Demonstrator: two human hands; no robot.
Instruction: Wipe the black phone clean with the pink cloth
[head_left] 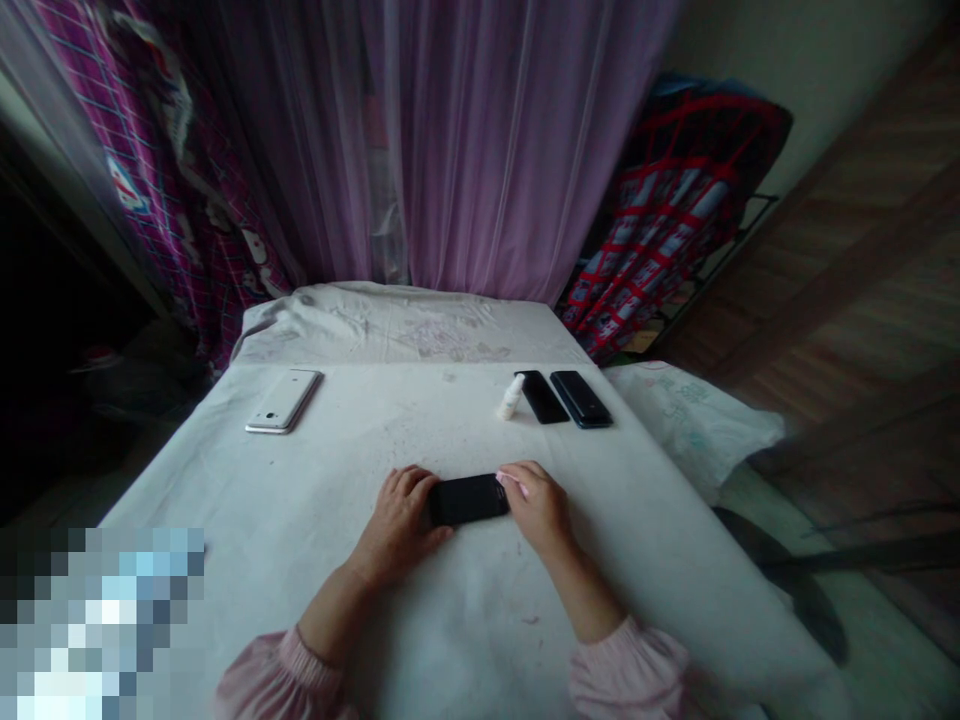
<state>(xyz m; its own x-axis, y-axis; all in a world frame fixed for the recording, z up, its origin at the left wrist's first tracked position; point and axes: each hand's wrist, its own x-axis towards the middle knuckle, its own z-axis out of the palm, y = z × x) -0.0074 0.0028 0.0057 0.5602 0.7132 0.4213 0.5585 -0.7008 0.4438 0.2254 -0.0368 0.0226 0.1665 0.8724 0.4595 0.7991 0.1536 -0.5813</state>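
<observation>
So we've got one black phone (pixel 459 502) in front of us, lying flat on the bench (pixel 375 415) between our hands, screen up. Left hand (pixel 403 508) has its grip around the near-left end, thumb low and fingers along the top. Right hand (pixel 544 502) is pinching a bit of pink cloth (pixel 517 482) against the other end. We'd call this one mid-job, not finished; how much of the screen has been gone over, we can't tell. The white phone (pixel 285 401), slim dark phone (pixel 544 397) and thick dark phone (pixel 582 399) lie well apart from our hands, and nothing shows whether they're done or waiting. Spray bottle (pixel 510 400) stands upright beside the slim one, untouched.
</observation>
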